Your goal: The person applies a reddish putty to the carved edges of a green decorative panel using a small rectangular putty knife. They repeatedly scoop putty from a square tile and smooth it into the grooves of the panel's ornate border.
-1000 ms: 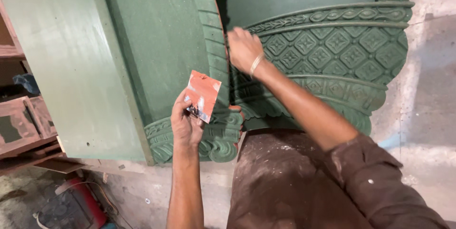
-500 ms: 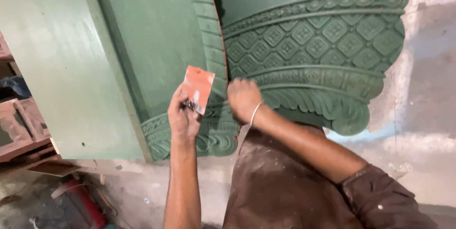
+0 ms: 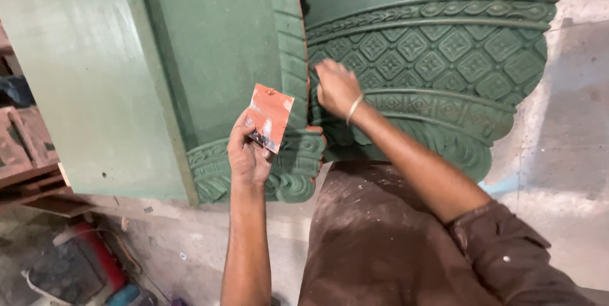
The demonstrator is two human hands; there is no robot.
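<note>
My left hand (image 3: 246, 153) holds a small flat scraper plate (image 3: 271, 116) smeared with reddish filler, tilted up in front of a green carved panel (image 3: 235, 46). My right hand (image 3: 336, 87), a bangle on its wrist, presses with closed fingers against the carved diamond-pattern relief of a green rounded furniture piece (image 3: 444, 52), at its left edge near the seam between the two pieces. Whether the right hand holds anything is hidden by the fingers.
A plain green board (image 3: 76, 71) leans at the left. Reddish wooden frames (image 3: 22, 147) stand at the far left. A red tool and cables (image 3: 95, 261) lie on the dusty concrete floor (image 3: 558, 153). My brown-clothed lap (image 3: 380, 242) fills the bottom centre.
My right hand dropped from the upper seam to low beside the scraper, then rose again onto the diamond-pattern carving. My left hand has held the scraper nearly still.
</note>
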